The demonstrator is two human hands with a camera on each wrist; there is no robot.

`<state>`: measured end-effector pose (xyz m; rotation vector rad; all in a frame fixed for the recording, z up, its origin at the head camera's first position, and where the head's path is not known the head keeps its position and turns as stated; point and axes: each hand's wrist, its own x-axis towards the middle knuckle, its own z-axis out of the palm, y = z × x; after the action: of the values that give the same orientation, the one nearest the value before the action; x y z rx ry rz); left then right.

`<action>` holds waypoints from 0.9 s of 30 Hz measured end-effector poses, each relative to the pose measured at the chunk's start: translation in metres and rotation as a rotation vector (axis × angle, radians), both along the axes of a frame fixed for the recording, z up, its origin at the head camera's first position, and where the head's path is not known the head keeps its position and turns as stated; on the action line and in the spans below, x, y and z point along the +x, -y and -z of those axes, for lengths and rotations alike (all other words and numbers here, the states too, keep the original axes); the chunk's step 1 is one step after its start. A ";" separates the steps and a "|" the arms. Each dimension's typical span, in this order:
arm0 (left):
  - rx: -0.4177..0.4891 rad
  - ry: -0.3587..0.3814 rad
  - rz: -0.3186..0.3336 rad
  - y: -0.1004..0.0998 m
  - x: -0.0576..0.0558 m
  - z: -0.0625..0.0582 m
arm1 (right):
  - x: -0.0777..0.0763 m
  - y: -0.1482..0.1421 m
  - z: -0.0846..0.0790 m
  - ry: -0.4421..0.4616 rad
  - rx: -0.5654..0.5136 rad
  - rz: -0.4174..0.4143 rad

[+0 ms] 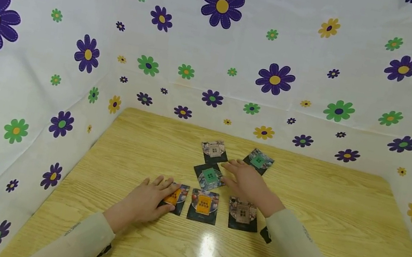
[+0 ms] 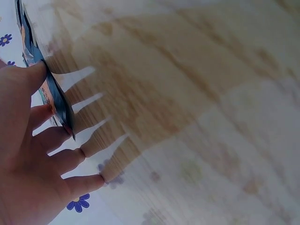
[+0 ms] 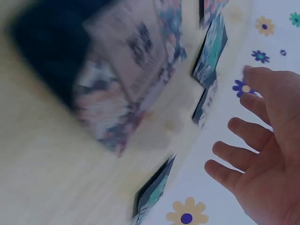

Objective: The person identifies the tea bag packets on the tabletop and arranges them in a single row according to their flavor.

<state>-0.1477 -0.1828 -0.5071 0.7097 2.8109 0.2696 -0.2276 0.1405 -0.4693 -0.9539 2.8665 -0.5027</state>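
Observation:
My left hand (image 1: pixel 143 200) rests on the table at the left end of the front row, its fingers spread over a flat orange-labelled packet (image 1: pixel 181 200). In the left wrist view the thumb touches that packet's edge (image 2: pixel 60 107), and the fingertips meet the table. My right hand (image 1: pixel 249 184) is held with extended fingers between a green-labelled packet (image 1: pixel 208 176) and another green-labelled packet (image 1: pixel 260 160) farther back, partly covering the latter. Nothing is in its grasp in the right wrist view.
Another orange-labelled packet (image 1: pixel 203 206) and a beige-labelled packet (image 1: pixel 243 215) lie in the front row. A second beige-labelled packet (image 1: pixel 214 150) is at the back. White flowered cloth (image 1: pixel 220 48) encloses the wooden table (image 1: pixel 145 145) at the back and sides.

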 end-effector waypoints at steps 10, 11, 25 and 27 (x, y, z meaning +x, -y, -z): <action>0.001 0.010 -0.016 -0.001 -0.001 0.000 | -0.050 0.029 -0.001 0.044 0.015 0.060; -0.001 0.012 -0.017 -0.001 -0.001 0.000 | -0.054 0.031 0.000 0.044 0.017 0.067; -0.003 0.013 -0.015 -0.001 -0.001 0.000 | -0.074 0.050 0.009 0.107 0.124 0.100; 0.000 0.014 -0.015 -0.001 -0.001 0.000 | -0.076 0.051 0.011 0.116 0.140 0.097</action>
<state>-0.1483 -0.1821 -0.5071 0.6842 2.8041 0.2760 -0.3037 0.0892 -0.4800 -0.7426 2.8101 -0.3463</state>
